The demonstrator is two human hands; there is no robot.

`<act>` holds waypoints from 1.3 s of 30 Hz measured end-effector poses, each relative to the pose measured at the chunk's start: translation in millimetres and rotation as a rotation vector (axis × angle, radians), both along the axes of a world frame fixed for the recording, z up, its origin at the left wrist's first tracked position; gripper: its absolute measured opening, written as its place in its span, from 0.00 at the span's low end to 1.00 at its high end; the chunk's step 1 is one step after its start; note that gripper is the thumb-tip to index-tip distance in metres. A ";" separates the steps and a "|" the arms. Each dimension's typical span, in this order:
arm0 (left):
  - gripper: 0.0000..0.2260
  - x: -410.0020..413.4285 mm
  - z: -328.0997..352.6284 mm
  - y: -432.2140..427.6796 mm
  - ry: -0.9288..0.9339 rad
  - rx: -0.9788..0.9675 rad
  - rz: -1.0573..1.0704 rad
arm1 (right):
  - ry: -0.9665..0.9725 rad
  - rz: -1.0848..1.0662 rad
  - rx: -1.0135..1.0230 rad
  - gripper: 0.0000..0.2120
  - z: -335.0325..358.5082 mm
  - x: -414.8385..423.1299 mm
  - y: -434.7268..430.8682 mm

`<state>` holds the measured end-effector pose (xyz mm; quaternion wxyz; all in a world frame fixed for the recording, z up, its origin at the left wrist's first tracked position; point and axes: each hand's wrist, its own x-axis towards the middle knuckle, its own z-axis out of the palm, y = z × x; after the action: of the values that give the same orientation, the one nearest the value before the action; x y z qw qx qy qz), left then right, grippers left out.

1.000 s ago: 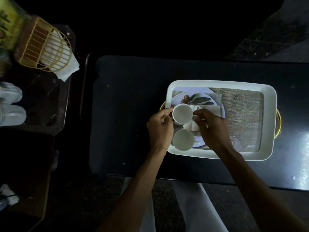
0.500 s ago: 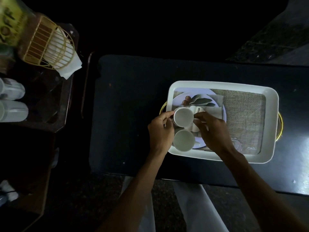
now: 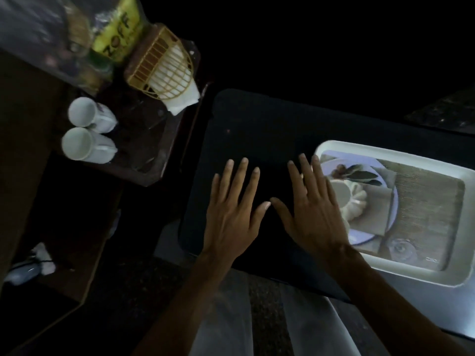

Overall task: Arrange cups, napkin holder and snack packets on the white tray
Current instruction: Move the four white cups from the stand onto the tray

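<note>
The white tray (image 3: pixel 334 146) lies at the right on a dark table. One white cup (image 3: pixel 343 192) shows inside it, partly behind my right hand (image 3: pixel 312 213). My left hand (image 3: pixel 232 210) is spread flat over the dark table, left of the tray; both hands are empty with fingers apart. On the brown side table at the left, two white cups (image 3: pixel 81 114) (image 3: pixel 77 143) lie on their sides. Behind them stand a yellow wire napkin holder (image 3: pixel 160 66) with white napkins and a yellow-green snack packet (image 3: pixel 118 38).
The tray's floor carries a printed picture and a burlap-look mat (image 3: pixel 426 209). The dark table (image 3: pixel 257 124) spans the middle; the brown side table (image 3: pixel 151 140) sits to its left. My light-clothed legs (image 3: pixel 257 317) show below. A pale object (image 3: pixel 28 268) lies at lower left.
Both hands have let go of the cup on the tray and moved left, now open over the dark table. The camera has swung left, so the side table's cups show more fully.
</note>
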<state>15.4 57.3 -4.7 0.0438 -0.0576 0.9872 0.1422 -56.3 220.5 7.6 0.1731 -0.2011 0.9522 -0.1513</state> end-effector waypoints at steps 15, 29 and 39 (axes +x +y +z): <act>0.29 56.4 17.6 -217.0 0.008 -0.288 0.380 | 0.025 0.275 -0.018 0.39 -6.6 26.0 -234.1; 0.27 54.4 2.0 -312.0 0.088 -0.147 0.472 | 0.021 0.354 -0.289 0.25 -20.6 29.0 -343.7; 0.23 41.5 3.9 -302.7 0.278 0.440 0.689 | -0.149 0.198 -0.577 0.13 -27.0 21.4 -361.4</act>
<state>56.9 -245.5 -0.8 -0.1283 -0.3535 0.8530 0.3618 -35.0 -140.9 -19.4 0.1919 -0.3222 0.8305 -0.4119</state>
